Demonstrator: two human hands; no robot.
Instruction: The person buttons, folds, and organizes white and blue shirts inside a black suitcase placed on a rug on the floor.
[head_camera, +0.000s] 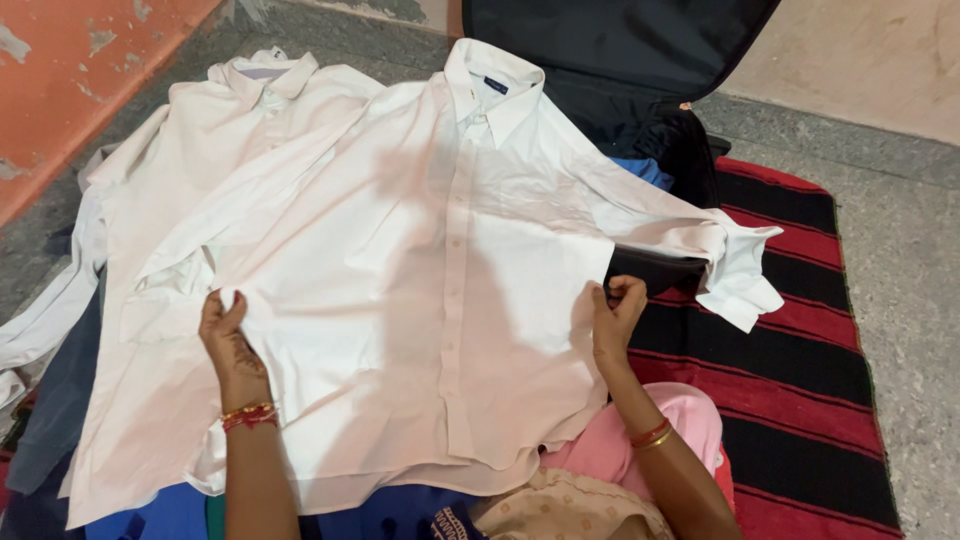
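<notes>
A small dark-blue rectangular label (495, 85) sits inside the white shirt's (440, 250) collar.

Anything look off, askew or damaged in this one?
Mostly not. The white shirt is wrinkled, and its sleeve trails onto the open black suitcase. The orange wall has chipped paint.

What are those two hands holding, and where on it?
Both hold the top white shirt by its side edges at mid-body: the left hand pinches the left edge, the right hand the right edge below the sleeve.
</notes>
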